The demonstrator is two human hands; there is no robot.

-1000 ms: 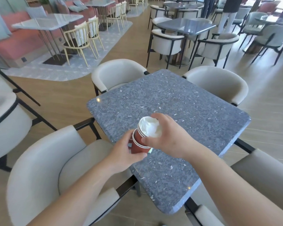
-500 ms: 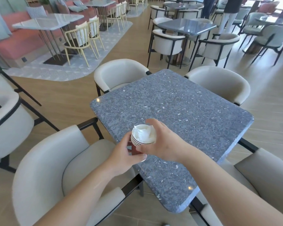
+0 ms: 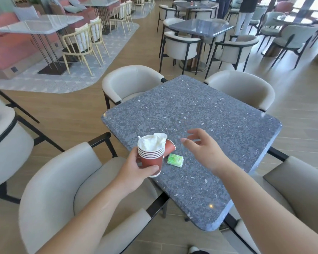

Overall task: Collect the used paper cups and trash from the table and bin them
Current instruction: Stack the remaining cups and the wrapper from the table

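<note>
**Stack of cups in the left hand, right hand loose above the counter**

The left hand [image 3: 134, 169] has its fingers and thumb wrapped round the lower part of a stack of red paper cups [image 3: 151, 154], carrying it upright over the near left edge of the counter [image 3: 218, 125]. Crumpled white tissue [image 3: 152, 142] fills the top cup and pokes above its rim. The right hand [image 3: 204, 149] hangs just above the counter, to the right of the stack, fingers spread and relaxed with nothing between them.

Behind the stack a single red cup [image 3: 169, 147] lies on its side on the counter, partly hidden by the stack. Just to the right of the stack's base, a small green packet [image 3: 175, 160] lies flat on the grey speckled surface, below the right hand's fingertips and apart from them.

Pale upholstered armchairs [image 3: 66, 180] stand round the counter on a wooden floor [image 3: 62, 114].
</note>
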